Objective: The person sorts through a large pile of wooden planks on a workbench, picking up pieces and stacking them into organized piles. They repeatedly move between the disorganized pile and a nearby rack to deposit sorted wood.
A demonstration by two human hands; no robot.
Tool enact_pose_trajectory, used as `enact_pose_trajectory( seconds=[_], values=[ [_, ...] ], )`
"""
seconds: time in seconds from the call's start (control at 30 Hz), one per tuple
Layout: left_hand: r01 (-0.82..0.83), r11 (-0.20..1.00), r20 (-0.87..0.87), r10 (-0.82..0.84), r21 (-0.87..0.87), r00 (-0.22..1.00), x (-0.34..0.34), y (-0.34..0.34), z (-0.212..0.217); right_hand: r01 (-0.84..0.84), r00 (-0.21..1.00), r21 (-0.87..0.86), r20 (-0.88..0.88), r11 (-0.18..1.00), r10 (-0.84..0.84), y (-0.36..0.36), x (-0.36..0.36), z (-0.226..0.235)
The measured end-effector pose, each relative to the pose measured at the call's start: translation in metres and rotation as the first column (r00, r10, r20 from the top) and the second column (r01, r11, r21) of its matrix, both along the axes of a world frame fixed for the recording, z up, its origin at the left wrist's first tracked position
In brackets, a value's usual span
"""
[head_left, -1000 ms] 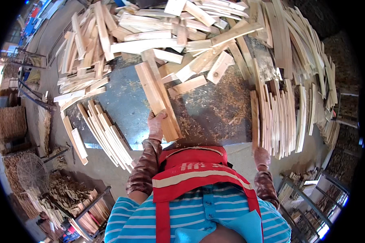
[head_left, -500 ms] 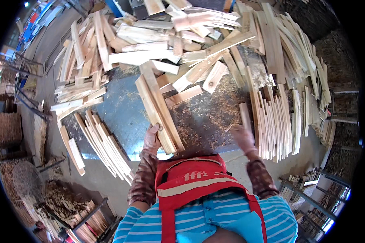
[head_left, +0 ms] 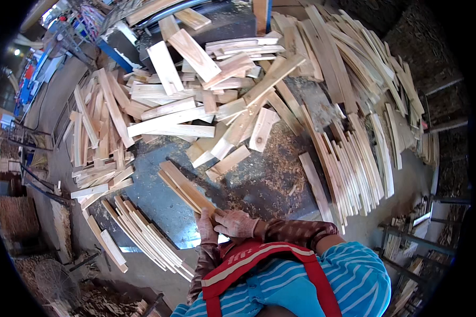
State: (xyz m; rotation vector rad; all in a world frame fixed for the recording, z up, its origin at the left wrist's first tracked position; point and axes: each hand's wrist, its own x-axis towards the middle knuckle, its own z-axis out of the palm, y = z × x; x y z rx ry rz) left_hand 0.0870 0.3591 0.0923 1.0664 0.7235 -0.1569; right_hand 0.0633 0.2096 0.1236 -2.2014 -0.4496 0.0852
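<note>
Two narrow wooden boards (head_left: 188,186) lie side by side, slanting from the near edge of the dark metal table (head_left: 153,158) toward its far left. My left hand (head_left: 206,228), in a pale work glove, is closed around their near end from the left. From the right, my right hand (head_left: 237,224), also gloved, grips the same end, its fingers curled over the boards. The two hands nearly touch. A single board (head_left: 316,186) lies on the table well to the right of my right hand.
Long strips stand in a row (head_left: 349,171) on the right, and a smaller row of strips (head_left: 143,227) overhangs the near left edge. A jumbled pile of short boards (head_left: 195,100) covers the far side. Sawdust (head_left: 269,179) litters the tabletop.
My right hand has left the single board on the right and come across to the boards at my left hand. Those boards are now turned further to the left. The view has shifted.
</note>
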Motion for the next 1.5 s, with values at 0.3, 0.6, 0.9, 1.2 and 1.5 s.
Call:
enact_pose_trajectory(
  seconds=[0.3, 0.6, 0.9, 1.2, 1.5],
  values=[
    [0.253, 0.792, -0.233, -0.144, 0.555, 0.962, 0.015, 0.079, -0.107, -0.031, 0.789, -0.523, -0.536, 0.852, -0.3, -0.16, 0.048, 0.008],
    [0.071, 0.381, 0.135, -0.486, 0.922, 0.864, 0.261, -0.016, 0.008, 0.041, 0.959, -0.887, -0.094, 0.46, -0.267, -0.322, -0.078, -0.029],
    [0.208, 0.506, 0.052, -0.452, 0.837, 0.891, 0.488, -0.085, 0.016, 0.298, 0.733, -0.857, -0.076, 0.42, -0.676, -0.335, -0.065, -0.032],
    [-0.012, 0.688, 0.377, -0.383, 0.726, 0.843, 0.456, -0.095, 0.04, 0.53, 0.847, -0.363, 0.263, 0.766, -0.462, -0.254, 0.264, 0.034],
    [0.093, 0.681, 0.38, -0.511, 0.727, 0.771, 0.521, -0.136, 0.07, 0.409, 0.877, -0.505, -0.014, 0.76, -0.481, -0.187, 0.376, -0.017]
  ],
)
